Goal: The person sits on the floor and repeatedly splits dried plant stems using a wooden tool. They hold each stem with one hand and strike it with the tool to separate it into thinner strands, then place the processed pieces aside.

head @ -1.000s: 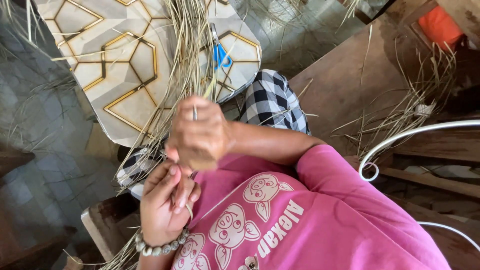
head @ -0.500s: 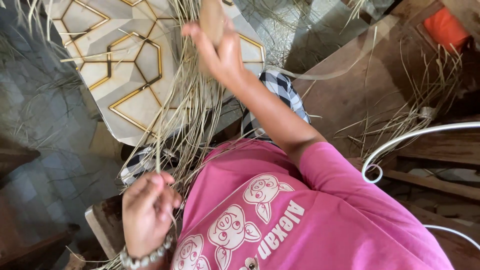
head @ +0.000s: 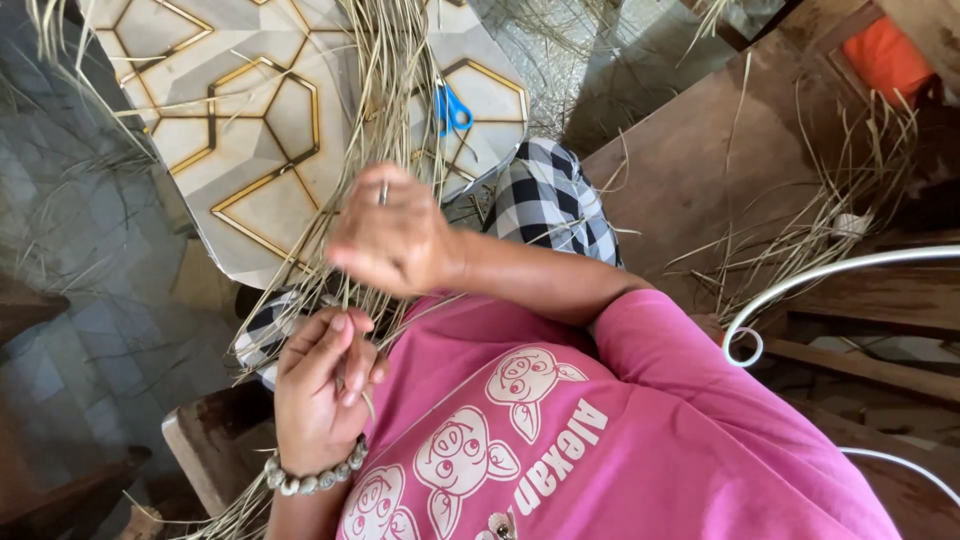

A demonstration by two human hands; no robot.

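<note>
Right hand [head: 392,238], left hand [head: 322,385] — gripping straw strands [head: 385,90]

No packages, labels, signs, screens seen.

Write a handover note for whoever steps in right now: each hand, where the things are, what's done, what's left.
Left hand: near the lap, grip closed, pinching the dried grass strands at their lower end.
Right hand: higher up the same bundle, curled and blurred, so its grip is unclear.
Things: the strands fan up over the patterned board. Blue scissors lie on that board, untouched. More loose strands lie on the wooden surface to the right.
Done: a bundle is gathered in hand.
Left: no plaited or knotted section shows, and the strands hang loose.
</note>
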